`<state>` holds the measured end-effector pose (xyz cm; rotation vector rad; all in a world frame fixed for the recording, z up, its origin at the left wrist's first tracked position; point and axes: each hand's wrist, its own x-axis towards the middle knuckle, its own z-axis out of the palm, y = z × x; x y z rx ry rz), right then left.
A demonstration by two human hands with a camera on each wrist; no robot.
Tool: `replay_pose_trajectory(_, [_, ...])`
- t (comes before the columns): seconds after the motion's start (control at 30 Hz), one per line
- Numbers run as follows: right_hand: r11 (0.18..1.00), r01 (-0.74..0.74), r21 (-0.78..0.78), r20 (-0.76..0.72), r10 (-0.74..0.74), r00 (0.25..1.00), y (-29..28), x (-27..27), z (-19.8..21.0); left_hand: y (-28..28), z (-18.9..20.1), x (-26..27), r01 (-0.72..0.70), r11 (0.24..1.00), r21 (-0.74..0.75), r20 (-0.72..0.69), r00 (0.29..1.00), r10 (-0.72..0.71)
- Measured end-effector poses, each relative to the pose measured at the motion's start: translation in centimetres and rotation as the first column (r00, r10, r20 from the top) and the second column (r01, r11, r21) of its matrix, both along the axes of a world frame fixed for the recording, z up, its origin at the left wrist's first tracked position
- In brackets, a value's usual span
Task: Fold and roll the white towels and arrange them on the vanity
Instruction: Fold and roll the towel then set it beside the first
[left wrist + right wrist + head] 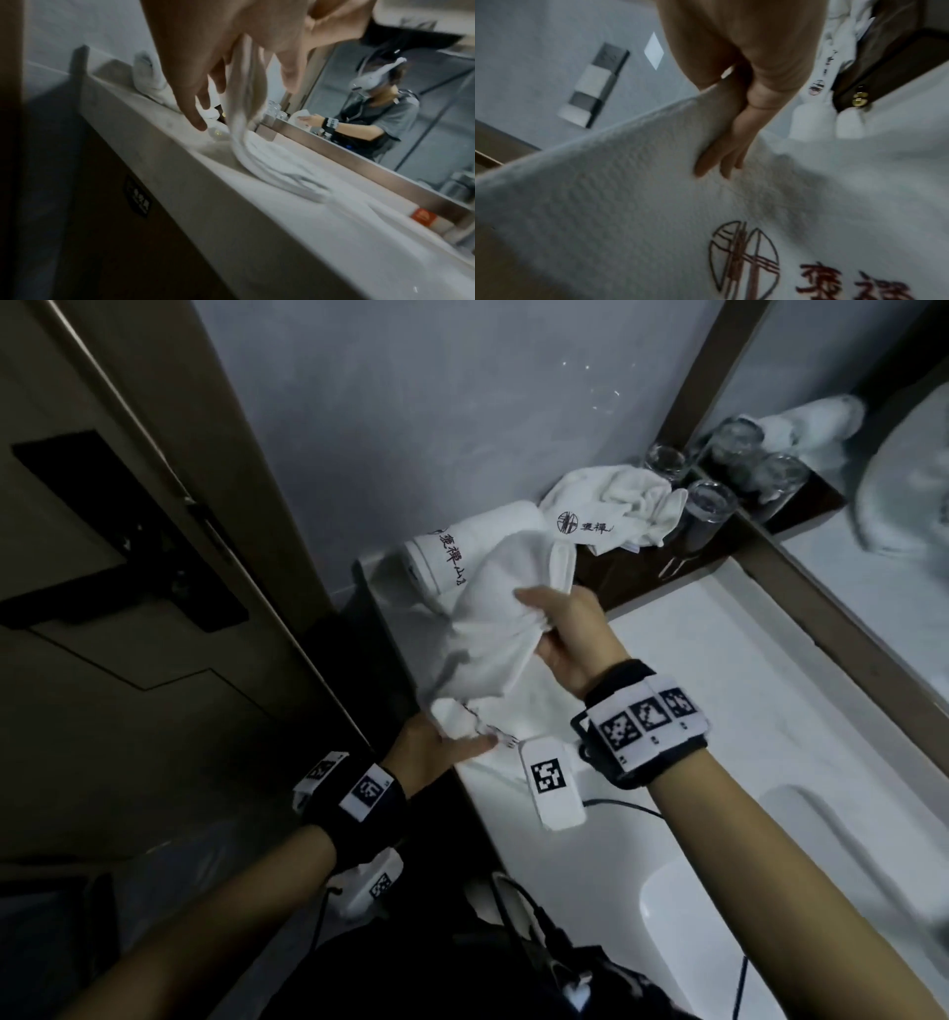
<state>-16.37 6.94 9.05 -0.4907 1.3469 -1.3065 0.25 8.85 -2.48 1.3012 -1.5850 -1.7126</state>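
Note:
I hold a white towel with a dark embroidered logo up over the left end of the white vanity. My right hand grips its bunched upper part, fingers laid on the cloth and thumb behind. Lower down, my left hand pinches a corner; in the left wrist view the towel hangs from between thumb and fingers onto the counter. A rolled towel lies by the wall behind it. A crumpled towel sits further back.
Drinking glasses stand on a dark tray by the mirror. The sink basin lies near right. A brown door stands left of the vanity's front edge. An orange packet sits under the mirror.

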Motion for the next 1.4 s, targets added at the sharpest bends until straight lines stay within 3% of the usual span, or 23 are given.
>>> replay_pose_trajectory(0.1, [0.99,-0.003,-0.143,0.082,0.015,0.997,0.4,-0.8,3.3,-1.4,0.3,-1.6,-0.216,0.974,-0.071,-0.076,0.975,0.211])
replay_pose_trajectory(0.17, [0.975,0.013,-0.221,0.166,0.025,0.986,1.3,-2.3,4.6,-3.1,0.6,-2.1,-0.241,0.948,-0.207,-0.049,0.97,0.236])
replay_pose_trajectory(0.23, [0.962,0.036,-0.271,0.251,0.035,0.967,2.8,-4.4,5.1,-4.7,0.9,-1.7,-0.129,0.913,-0.386,0.131,0.972,0.193])
replay_pose_trajectory(0.3, [0.967,0.072,-0.245,0.241,-0.011,0.97,4.7,-6.7,4.6,-6.1,1.3,-0.7,0.051,0.788,-0.613,0.245,0.961,0.128])
replay_pose_trajectory(0.43, [0.987,0.132,-0.087,-0.08,-0.139,0.987,9.7,-11.2,0.5,-8.3,2.9,0.0,0.203,0.598,-0.775,0.359,0.921,0.153])
replay_pose_trajectory(0.5, [0.984,0.17,0.053,-0.216,-0.154,0.964,12.4,-12.3,-2.7,-8.7,4.0,-0.5,0.372,0.429,-0.823,0.476,0.864,0.165])
replay_pose_trajectory(0.6, [0.945,0.155,0.289,-0.157,-0.113,0.981,16.1,-12.7,-8.2,-9.1,4.9,-2.6,0.73,0.03,-0.683,0.724,0.67,0.164])
replay_pose_trajectory(0.67, [0.905,0.132,0.405,-0.175,-0.065,0.982,17.4,-12.3,-10.6,-9.1,5.0,-4.0,0.846,-0.087,-0.527,0.822,0.533,0.201])
replay_pose_trajectory(0.73, [0.899,0.163,0.407,-0.222,-0.075,0.972,18.1,-12.1,-12.0,-9.1,3.6,-4.5,0.906,-0.046,-0.42,0.885,0.421,0.198])
replay_pose_trajectory(0.8, [0.914,0.206,0.35,-0.311,-0.094,0.946,18.3,-11.9,-12.4,-8.9,1.1,-3.6,0.923,0.199,-0.329,0.943,0.334,0.01])
replay_pose_trajectory(0.93, [0.877,0.178,0.447,-0.509,0.086,0.856,18.2,-11.7,-12.9,-6.9,-2.4,-0.1,0.818,0.472,-0.327,0.904,0.416,-0.094])
replay_pose_trajectory(1.0, [0.868,0.183,0.462,-0.54,0.112,0.834,18.0,-11.4,-13.0,-6.3,-3.6,1.0,0.721,0.601,-0.343,0.864,0.494,-0.1])
replay_pose_trajectory(1.03, [0.868,0.187,0.461,-0.538,0.106,0.836,18.0,-11.4,-13.1,-5.9,-3.7,1.2,0.587,0.721,-0.368,0.798,0.597,-0.078])
replay_pose_trajectory(1.07, [0.866,0.191,0.462,-0.519,0.09,0.85,18.0,-11.3,-13.0,-5.7,-3.6,1.2,0.357,0.854,-0.379,0.676,0.737,-0.009])
replay_pose_trajectory(1.1, [0.862,0.188,0.47,-0.498,0.083,0.863,18.0,-11.2,-13.0,-5.9,-3.9,1.2,0.135,0.926,-0.353,0.571,0.815,0.099])
replay_pose_trajectory(1.13, [0.855,0.184,0.486,-0.492,0.094,0.865,18.1,-11.2,-12.9,-6.1,-3.9,1.1,-0.032,0.941,-0.336,0.514,0.832,0.212])
replay_pose_trajectory(1.17, [0.837,0.178,0.517,-0.517,0.14,0.844,18.1,-11.2,-12.8,-6.4,-4.0,1.1,-0.11,0.945,-0.309,0.539,0.798,0.269])
replay_pose_trajectory(1.23, [0.789,0.186,0.586,-0.622,0.291,0.727,18.0,-11.4,-12.5,-7.0,-4.3,1.2,-0.248,0.952,-0.177,0.525,0.795,0.305])
replay_pose_trajectory(1.33, [0.793,0.247,0.557,-0.717,0.31,0.624,17.6,-12.2,-12.2,-7.7,-3.5,1.1,-0.448,0.883,0.14,0.24,0.881,0.409])
replay_pose_trajectory(1.4, [0.832,0.293,0.471,-0.778,0.236,0.582,16.8,-12.5,-11.9,-7.9,-2.8,0.8,-0.493,0.824,0.28,0.103,0.869,0.485])
